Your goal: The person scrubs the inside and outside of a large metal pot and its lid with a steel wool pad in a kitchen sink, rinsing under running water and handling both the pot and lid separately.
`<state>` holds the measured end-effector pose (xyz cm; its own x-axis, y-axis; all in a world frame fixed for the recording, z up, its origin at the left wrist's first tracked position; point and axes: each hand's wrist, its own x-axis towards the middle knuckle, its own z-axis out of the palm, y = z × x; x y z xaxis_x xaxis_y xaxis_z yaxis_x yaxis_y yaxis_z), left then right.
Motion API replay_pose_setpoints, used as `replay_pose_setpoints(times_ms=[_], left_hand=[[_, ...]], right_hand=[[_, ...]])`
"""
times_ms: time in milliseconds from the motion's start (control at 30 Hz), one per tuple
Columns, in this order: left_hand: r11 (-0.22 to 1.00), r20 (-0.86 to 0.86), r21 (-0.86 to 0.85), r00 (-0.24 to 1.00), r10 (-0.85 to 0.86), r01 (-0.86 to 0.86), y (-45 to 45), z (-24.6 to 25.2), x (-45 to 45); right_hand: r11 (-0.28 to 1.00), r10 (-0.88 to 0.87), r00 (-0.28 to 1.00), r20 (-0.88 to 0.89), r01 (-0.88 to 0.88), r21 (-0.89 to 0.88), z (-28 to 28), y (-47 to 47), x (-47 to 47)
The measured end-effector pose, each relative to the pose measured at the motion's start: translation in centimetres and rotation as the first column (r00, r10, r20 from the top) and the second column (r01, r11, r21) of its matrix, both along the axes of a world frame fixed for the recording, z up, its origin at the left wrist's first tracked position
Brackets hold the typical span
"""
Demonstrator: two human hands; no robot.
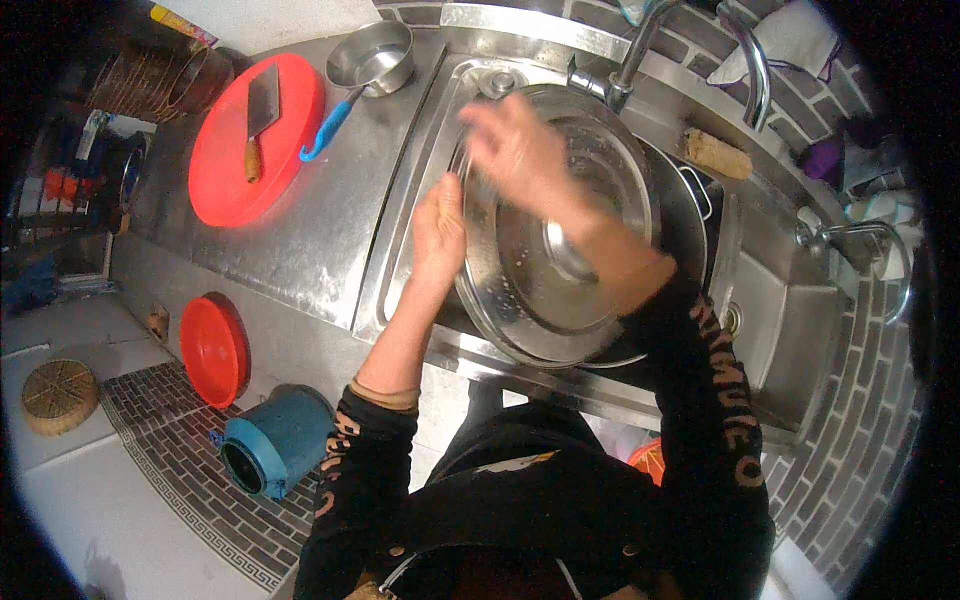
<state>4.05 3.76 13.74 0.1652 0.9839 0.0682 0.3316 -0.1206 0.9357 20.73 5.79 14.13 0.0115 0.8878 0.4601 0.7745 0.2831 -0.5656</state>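
Before me a wide, shallow stainless steel basin [517, 300] leans tilted over the metal sink counter, wet drops on its inside. My left hand [441, 225] is closed on its left rim, thumb up. My right hand [517, 154] is blurred above the basin's upper left part, fingers spread; whether it touches the metal or holds anything, I cannot tell. Beneath and to the right of the basin shows a larger metal pot [686, 225] with a loop handle. A chrome faucet [619, 90] stands at the basin's far edge.
To the left lie a cleaver [262, 112] on a red round cutting board [217, 191] and a steel dipper [390, 71] with a blue handle. Right are a sink [787, 330], a rolled tan cloth [718, 154] and another faucet [862, 226]. Below left are a red basin [214, 349] and a blue container [289, 435].
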Motion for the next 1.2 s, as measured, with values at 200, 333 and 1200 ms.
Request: replay_pose_setpoints(times_ms=[200, 333, 1200], left_hand=[[0.993, 0.142, -0.058, 0.984, 0.106, -0.099, -4.5, -1.1, -2.0], [0.989, 0.078, -0.028, 0.986, 0.146, -0.144, -4.2, -2.3, -2.9], [0.987, 0.245, 0.036, 0.959, 0.146, -0.159, -8.4, 5.1, -4.7]], right_hand=[[0.796, -0.519, 0.855, 0.011, 0.488, -0.359, -0.5, 0.3, 6.3], [0.983, -0.046, 0.997, -0.059, 0.035, -0.181, -1.3, -2.2, -0.4], [0.492, 0.267, 0.921, 0.285, 0.124, -0.862, -37.5, -18.0, 4.2]])
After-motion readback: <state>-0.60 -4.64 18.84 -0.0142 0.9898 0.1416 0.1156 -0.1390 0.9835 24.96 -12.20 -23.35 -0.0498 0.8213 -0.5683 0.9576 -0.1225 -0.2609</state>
